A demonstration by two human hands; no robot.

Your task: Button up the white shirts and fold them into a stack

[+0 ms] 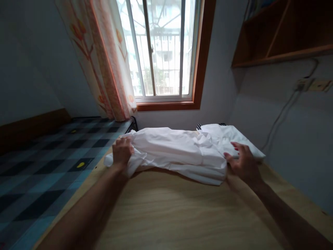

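Observation:
A white cloth garment [171, 147], loosely folded and wrinkled, lies across the wooden board tabletop [166, 211]. Its exact kind does not show. At its left end my left hand [122, 150] has its fingers curled closed over the bunched fabric. My right hand [243, 163] hovers beside the right end, thumb and fingers apart, with nothing between them. Behind that hand sits a flat, folded white cloth stack [234, 137] with black-striped bits at its far edge. The garment's right end lies against or over this stack's near left side.
To the left is a bed with a checked cover [52, 180]. A flowered curtain [104, 62] hangs by the window [161, 52] at the back. On the right wall are a wooden shelf [281, 38] and a socket with a cable [303, 84].

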